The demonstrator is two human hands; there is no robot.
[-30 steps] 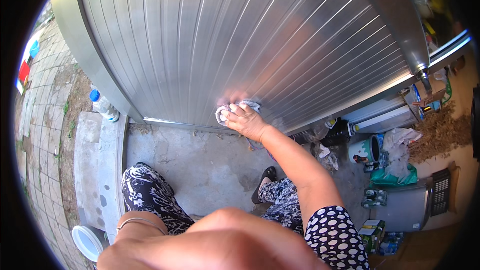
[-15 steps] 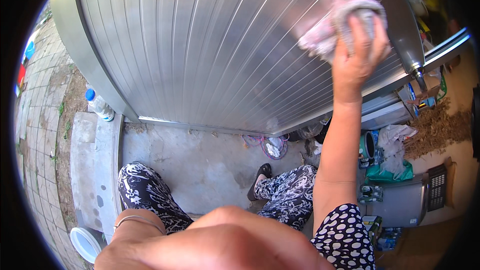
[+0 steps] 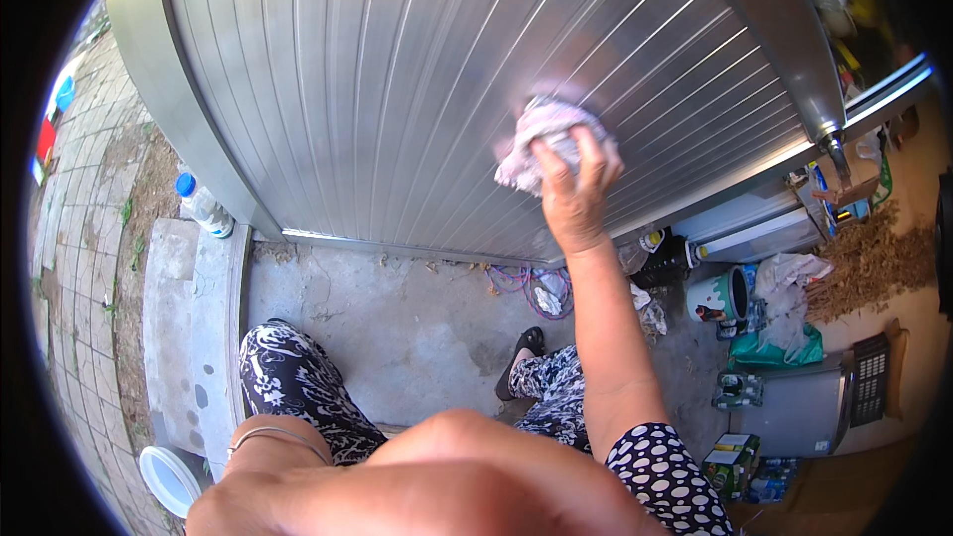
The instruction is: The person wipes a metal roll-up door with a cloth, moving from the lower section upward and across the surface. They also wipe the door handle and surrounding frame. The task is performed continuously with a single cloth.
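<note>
My right hand (image 3: 578, 197) is wrapped around a pink-and-white cloth (image 3: 544, 131) and presses it against a ribbed, silvery metal door panel (image 3: 387, 99). The cloth is bunched up under my fingers, near the middle of the panel. Across the lower edge, my left arm (image 3: 427, 481) is bent close and blurred, with a thin bracelet (image 3: 273, 431) around the wrist. The fingers of my left hand are hidden, so what they do cannot be told.
A bottle with a blue cap (image 3: 204, 206) stands on the ledge at left, above a white bucket (image 3: 169, 481). Right of my arm are a paint can (image 3: 713, 298), a green bag (image 3: 779, 347) and a grey bin (image 3: 794, 407). A purple cord (image 3: 511, 280) lies by the panel's bottom.
My right hand has moved the cloth left and down across the panel, from the upper right toward the middle. The left arm looks nearly the same.
</note>
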